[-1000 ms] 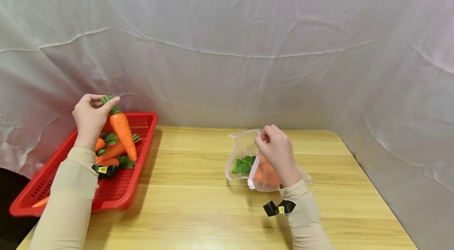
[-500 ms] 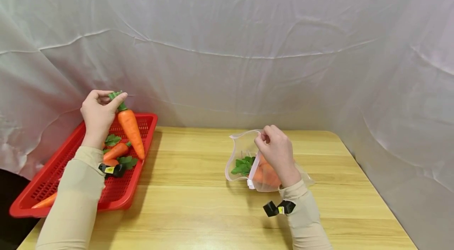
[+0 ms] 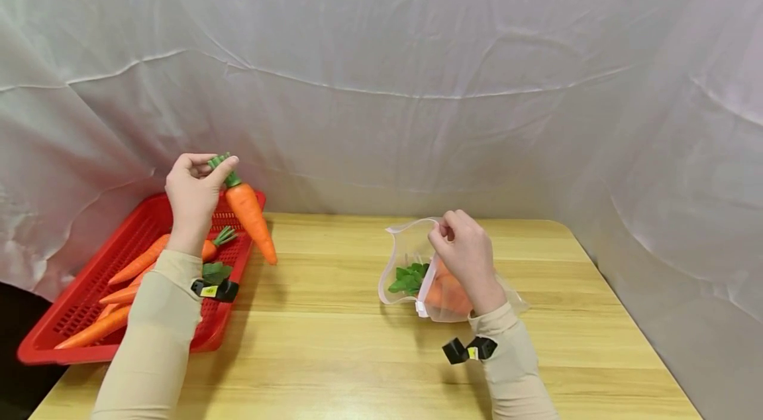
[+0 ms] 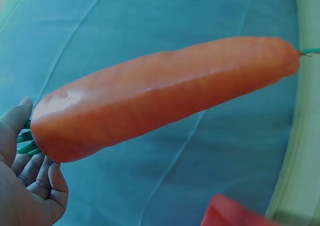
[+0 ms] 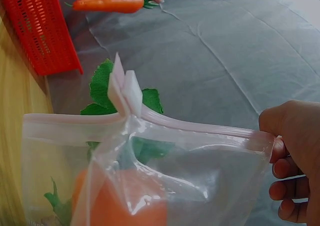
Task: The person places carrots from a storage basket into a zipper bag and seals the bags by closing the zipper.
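By its short green stems my left hand (image 3: 193, 198) pinches a carrot (image 3: 252, 218), which hangs tip down over the right rim of the red basket. In the left wrist view the carrot (image 4: 165, 95) stretches across most of the picture, its stems between thumb and fingers. My right hand (image 3: 465, 251) pinches the upper edge of a clear zip bag (image 3: 426, 301) on the table, and its mouth gapes to the left. Inside the bag are something orange (image 3: 448, 293) and green leaves (image 3: 408, 279). The right wrist view shows the white zip slider (image 5: 131, 93) on the bag's edge.
The red basket (image 3: 225, 334) with several carrots (image 3: 95, 327) stands at the left of the wooden table (image 3: 334, 354). Behind the table hangs a pale grey cloth (image 3: 369, 108). A black camera is strapped to each wrist.
My left hand has moved to the right with the carrot, from above the basket to its right rim. More carrots in the basket have come into view. The right hand and bag stay put.
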Action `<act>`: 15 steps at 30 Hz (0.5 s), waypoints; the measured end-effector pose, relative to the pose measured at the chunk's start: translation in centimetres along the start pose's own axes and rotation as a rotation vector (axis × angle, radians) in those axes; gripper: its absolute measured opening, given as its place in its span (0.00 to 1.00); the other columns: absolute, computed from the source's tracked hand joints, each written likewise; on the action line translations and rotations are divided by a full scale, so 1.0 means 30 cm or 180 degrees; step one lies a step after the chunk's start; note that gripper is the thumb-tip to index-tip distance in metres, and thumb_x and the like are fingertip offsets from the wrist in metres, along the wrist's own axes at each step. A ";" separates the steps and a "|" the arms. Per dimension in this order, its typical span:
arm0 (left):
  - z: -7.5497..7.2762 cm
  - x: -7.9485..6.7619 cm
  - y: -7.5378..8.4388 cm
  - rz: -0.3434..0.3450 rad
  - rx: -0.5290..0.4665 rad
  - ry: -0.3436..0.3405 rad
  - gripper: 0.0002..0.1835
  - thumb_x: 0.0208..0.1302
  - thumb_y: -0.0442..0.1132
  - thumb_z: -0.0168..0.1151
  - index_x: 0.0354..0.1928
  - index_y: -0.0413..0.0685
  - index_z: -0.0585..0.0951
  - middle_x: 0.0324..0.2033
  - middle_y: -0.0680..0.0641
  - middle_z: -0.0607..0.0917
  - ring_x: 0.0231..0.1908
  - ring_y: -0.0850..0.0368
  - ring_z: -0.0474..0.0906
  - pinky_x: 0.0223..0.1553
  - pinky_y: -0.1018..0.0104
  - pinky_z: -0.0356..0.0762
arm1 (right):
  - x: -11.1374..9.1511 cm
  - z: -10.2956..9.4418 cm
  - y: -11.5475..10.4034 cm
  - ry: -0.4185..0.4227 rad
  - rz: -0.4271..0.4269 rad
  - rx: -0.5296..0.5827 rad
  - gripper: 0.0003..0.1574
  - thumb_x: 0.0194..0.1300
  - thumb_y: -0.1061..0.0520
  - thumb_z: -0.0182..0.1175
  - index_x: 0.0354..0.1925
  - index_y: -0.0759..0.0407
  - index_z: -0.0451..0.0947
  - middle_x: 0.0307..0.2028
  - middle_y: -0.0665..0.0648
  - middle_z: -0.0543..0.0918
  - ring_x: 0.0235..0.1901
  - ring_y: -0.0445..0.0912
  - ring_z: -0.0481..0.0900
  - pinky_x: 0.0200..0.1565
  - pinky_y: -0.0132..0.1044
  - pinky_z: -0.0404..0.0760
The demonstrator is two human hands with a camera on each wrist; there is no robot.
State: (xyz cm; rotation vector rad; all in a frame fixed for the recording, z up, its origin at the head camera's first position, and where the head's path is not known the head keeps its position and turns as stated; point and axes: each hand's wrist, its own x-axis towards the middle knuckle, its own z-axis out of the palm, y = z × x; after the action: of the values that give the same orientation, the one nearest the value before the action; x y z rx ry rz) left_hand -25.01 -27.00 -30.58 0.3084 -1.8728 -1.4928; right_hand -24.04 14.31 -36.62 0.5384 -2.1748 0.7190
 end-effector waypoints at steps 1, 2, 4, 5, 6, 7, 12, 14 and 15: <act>0.008 -0.007 0.001 -0.0018 -0.0078 -0.0002 0.14 0.52 0.46 0.75 0.36 0.60 0.78 0.28 0.59 0.75 0.28 0.69 0.73 0.26 0.83 0.73 | 0.000 0.000 0.000 0.0000 -0.0003 -0.0001 0.13 0.53 0.64 0.58 0.18 0.55 0.66 0.19 0.53 0.68 0.20 0.43 0.63 0.23 0.32 0.61; 0.015 -0.014 0.001 -0.0023 -0.0164 -0.0004 0.14 0.52 0.45 0.75 0.36 0.59 0.78 0.27 0.58 0.75 0.28 0.68 0.73 0.27 0.83 0.73 | 0.000 0.000 0.000 0.0000 -0.0003 -0.0001 0.13 0.53 0.64 0.58 0.18 0.55 0.66 0.19 0.53 0.68 0.20 0.43 0.63 0.23 0.32 0.61; 0.031 -0.027 -0.001 -0.0052 -0.0391 0.0003 0.14 0.51 0.42 0.76 0.36 0.58 0.79 0.27 0.57 0.76 0.29 0.67 0.72 0.27 0.82 0.73 | -0.001 0.000 0.001 -0.0004 -0.0010 -0.0003 0.13 0.53 0.64 0.58 0.18 0.55 0.66 0.19 0.53 0.68 0.20 0.43 0.63 0.23 0.32 0.61; 0.038 -0.036 -0.003 -0.0054 -0.0482 0.0010 0.14 0.51 0.42 0.76 0.36 0.57 0.79 0.27 0.56 0.75 0.29 0.67 0.72 0.28 0.82 0.73 | -0.002 0.000 0.001 -0.0006 -0.0011 -0.0003 0.13 0.53 0.64 0.58 0.18 0.55 0.66 0.19 0.53 0.68 0.20 0.43 0.64 0.23 0.32 0.62; 0.046 -0.044 -0.005 -0.0069 -0.0601 0.0013 0.14 0.51 0.41 0.76 0.36 0.56 0.79 0.27 0.56 0.75 0.28 0.66 0.72 0.28 0.81 0.74 | -0.002 0.000 0.001 -0.0009 -0.0011 -0.0004 0.13 0.53 0.64 0.58 0.18 0.55 0.66 0.19 0.53 0.68 0.20 0.43 0.64 0.23 0.32 0.62; 0.054 -0.053 -0.006 -0.0077 -0.0736 0.0027 0.14 0.51 0.40 0.76 0.37 0.54 0.80 0.26 0.55 0.75 0.28 0.66 0.71 0.28 0.81 0.75 | -0.002 0.000 0.002 -0.0012 -0.0012 -0.0002 0.13 0.53 0.64 0.58 0.18 0.55 0.66 0.19 0.53 0.68 0.20 0.43 0.64 0.23 0.32 0.62; 0.095 -0.102 0.004 -0.0107 -0.1253 0.0122 0.14 0.50 0.35 0.76 0.38 0.47 0.81 0.24 0.53 0.72 0.26 0.64 0.70 0.28 0.78 0.77 | -0.003 -0.001 0.002 -0.0025 -0.0006 -0.0004 0.13 0.53 0.64 0.58 0.18 0.55 0.66 0.19 0.52 0.68 0.20 0.43 0.64 0.23 0.32 0.62; 0.108 -0.120 0.010 -0.0111 -0.1394 0.0156 0.14 0.49 0.34 0.76 0.38 0.46 0.82 0.24 0.52 0.72 0.26 0.64 0.69 0.28 0.77 0.77 | -0.003 -0.002 0.001 -0.0028 -0.0003 -0.0005 0.13 0.53 0.64 0.58 0.18 0.55 0.66 0.19 0.52 0.68 0.20 0.43 0.64 0.23 0.32 0.62; 0.114 -0.128 0.014 -0.0115 -0.1444 0.0162 0.14 0.49 0.33 0.76 0.38 0.46 0.82 0.23 0.52 0.72 0.25 0.64 0.69 0.28 0.77 0.78 | -0.003 -0.002 0.001 -0.0028 -0.0001 -0.0003 0.13 0.53 0.64 0.58 0.18 0.55 0.66 0.19 0.53 0.68 0.20 0.43 0.64 0.23 0.32 0.62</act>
State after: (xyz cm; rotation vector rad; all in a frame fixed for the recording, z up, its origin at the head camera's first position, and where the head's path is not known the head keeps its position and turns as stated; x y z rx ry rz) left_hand -24.38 -22.05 -31.93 0.1630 -1.4421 -1.8610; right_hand -23.96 14.38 -36.66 0.5424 -2.1832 0.7164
